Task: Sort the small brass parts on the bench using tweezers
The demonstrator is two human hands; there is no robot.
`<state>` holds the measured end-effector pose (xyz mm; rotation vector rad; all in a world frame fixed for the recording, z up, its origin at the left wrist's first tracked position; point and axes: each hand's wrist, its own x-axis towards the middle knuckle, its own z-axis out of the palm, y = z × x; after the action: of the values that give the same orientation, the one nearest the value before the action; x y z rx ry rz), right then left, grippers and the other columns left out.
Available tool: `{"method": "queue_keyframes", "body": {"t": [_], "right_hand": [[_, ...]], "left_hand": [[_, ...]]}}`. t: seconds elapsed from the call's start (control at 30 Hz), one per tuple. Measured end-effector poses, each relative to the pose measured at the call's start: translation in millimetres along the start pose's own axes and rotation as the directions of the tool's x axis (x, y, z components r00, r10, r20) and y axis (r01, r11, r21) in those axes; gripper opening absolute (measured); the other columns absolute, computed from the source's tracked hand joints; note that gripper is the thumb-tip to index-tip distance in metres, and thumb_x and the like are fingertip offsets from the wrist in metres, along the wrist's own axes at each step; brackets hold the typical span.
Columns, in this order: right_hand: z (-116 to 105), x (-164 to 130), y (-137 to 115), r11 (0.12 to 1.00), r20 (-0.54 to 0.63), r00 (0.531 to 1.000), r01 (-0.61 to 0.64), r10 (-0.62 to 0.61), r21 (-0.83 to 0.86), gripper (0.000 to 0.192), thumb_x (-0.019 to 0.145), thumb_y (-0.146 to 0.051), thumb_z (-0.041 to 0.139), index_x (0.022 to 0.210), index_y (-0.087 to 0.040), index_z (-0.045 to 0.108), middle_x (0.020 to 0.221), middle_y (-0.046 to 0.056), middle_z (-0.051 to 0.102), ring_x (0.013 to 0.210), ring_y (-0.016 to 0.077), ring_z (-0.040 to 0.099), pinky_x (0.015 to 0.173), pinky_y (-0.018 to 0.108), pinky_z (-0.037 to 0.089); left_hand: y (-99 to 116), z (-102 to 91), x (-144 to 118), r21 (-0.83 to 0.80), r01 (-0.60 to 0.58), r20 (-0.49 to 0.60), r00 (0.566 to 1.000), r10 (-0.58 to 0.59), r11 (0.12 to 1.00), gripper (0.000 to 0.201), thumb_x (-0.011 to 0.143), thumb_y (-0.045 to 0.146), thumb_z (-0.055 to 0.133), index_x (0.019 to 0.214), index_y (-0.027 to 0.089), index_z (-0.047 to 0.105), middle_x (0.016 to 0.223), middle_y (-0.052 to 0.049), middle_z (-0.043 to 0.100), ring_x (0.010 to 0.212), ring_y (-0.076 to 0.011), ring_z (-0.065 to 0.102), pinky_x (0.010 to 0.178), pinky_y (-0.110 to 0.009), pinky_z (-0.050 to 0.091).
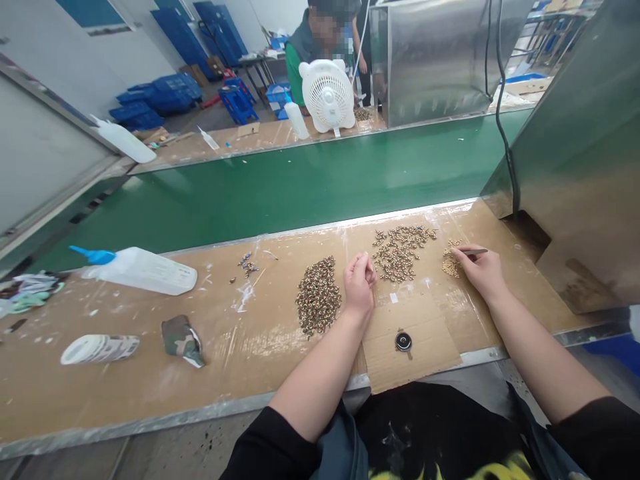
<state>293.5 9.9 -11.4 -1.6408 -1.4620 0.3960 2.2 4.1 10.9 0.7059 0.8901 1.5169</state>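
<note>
My left hand rests on the cardboard-covered bench, fingers curled together between a dense pile of small brass rings and a looser spread of brass rings; whether it pinches a piece I cannot tell. My right hand holds a thin dark tool, its tip at a small cluster of brass pieces. A small black round part lies on a loose cardboard sheet near the bench's front edge.
A white squeeze bottle with a blue tip lies at left, with a camouflage cloth and a white roll. A green conveyor belt runs behind the bench. Beyond it stand a white fan and a person. A metal housing stands at right.
</note>
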Motion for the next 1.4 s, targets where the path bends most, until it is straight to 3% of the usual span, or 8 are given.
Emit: {"method": "queue_keyframes", "body": {"t": [0.17,0.27,0.33,0.47,0.6,0.87,1.07,1.4], "right_hand": [[-5.6,-6.2,1.6,1.000,-0.026,1.000,0.011,-0.012,-0.021,0.048,0.077,-0.076,0.070,0.069,-0.030,0.081,0.077,0.016,0.082,0.072,0.0411,0.079,0.058,0.049,0.056],[-4.9,-6.5,-11.2,0.999,-0.019,0.999,-0.037,0.037,0.002,0.044,0.074,-0.077,0.070,0.069,-0.035,0.082,0.082,0.014,0.083,0.081,0.0436,0.080,0.058,0.049,0.058],[-1.9,-6.6,-31.9,0.999,0.122,0.992,-0.026,0.020,0.044,0.039,0.075,-0.067,0.075,0.074,-0.029,0.085,0.085,0.010,0.085,0.089,0.0434,0.082,0.066,0.046,0.063],[17.2,-6.7,-85.2,0.962,0.177,0.967,0.139,-0.183,0.236,0.035,0.078,-0.058,0.076,0.073,-0.025,0.084,0.078,0.008,0.082,0.075,0.0324,0.080,0.067,0.036,0.065],[47.2,-3.7,-110.4,0.850,0.211,0.874,0.326,-0.438,0.414,0.037,0.091,-0.055,0.071,0.076,-0.022,0.081,0.077,0.008,0.079,0.070,0.0240,0.075,0.064,0.028,0.060],[72.0,-11.7,-88.7,0.781,0.107,0.875,0.359,-0.473,0.511,0.033,0.098,-0.045,0.069,0.078,-0.021,0.077,0.076,0.007,0.076,0.069,0.0223,0.071,0.065,0.029,0.058],[67.4,-16.3,-84.2,0.772,0.162,0.850,0.354,-0.501,0.528,0.027,0.101,-0.039,0.068,0.083,-0.022,0.078,0.078,0.006,0.076,0.071,0.0209,0.072,0.067,0.029,0.059],[76.8,-21.2,-83.2,0.782,0.211,0.835,0.345,-0.509,0.519,0.021,0.101,-0.036,0.069,0.114,-0.025,0.081,0.105,0.007,0.083,0.094,0.0229,0.080,0.083,0.032,0.065]], "left_hand": [[-3.7,0.7,-5.8,0.191,0.057,0.046,0.997,-0.067,0.980,0.053,0.085,0.065,0.071,0.063,0.020,0.052,0.052,0.006,0.037,0.049,-0.0089,0.031,0.051,-0.025,0.023],[-8.5,-1.5,-1.4,0.411,-0.054,0.179,0.984,-0.023,0.910,0.054,0.089,0.063,0.065,0.061,0.018,0.060,0.056,0.002,0.047,0.057,-0.0120,0.043,0.060,-0.028,0.034],[-12.2,-3.2,1.3,0.483,-0.089,0.273,0.960,-0.053,0.871,0.050,0.094,0.058,0.062,0.068,0.016,0.067,0.061,0.000,0.053,0.061,-0.0130,0.048,0.065,-0.029,0.038],[-20.0,-5.0,1.7,0.487,-0.090,0.352,0.930,-0.101,0.869,0.054,0.096,0.062,0.056,0.083,0.013,0.074,0.067,-0.001,0.059,0.063,-0.0143,0.053,0.066,-0.029,0.041],[-23.3,-5.2,4.3,0.397,-0.013,0.305,0.945,-0.119,0.918,0.066,0.091,0.076,0.053,0.081,0.013,0.069,0.062,-0.002,0.057,0.057,-0.0125,0.047,0.059,-0.029,0.033],[-30.4,-11.0,10.1,0.349,0.036,0.284,0.948,-0.142,0.937,0.066,0.083,0.084,0.062,0.074,0.019,0.055,0.056,0.005,0.047,0.048,-0.0077,0.034,0.052,-0.027,0.024],[-30.4,-12.5,8.2,0.356,0.022,0.315,0.938,-0.142,0.934,0.066,0.084,0.083,0.064,0.071,0.019,0.054,0.056,0.006,0.045,0.049,-0.0078,0.033,0.051,-0.026,0.024],[-19.2,-14.7,5.2,0.197,0.096,0.209,0.968,-0.138,0.976,0.061,0.088,0.070,0.072,0.066,0.019,0.048,0.053,0.008,0.038,0.048,-0.0053,0.027,0.050,-0.023,0.018]]}}
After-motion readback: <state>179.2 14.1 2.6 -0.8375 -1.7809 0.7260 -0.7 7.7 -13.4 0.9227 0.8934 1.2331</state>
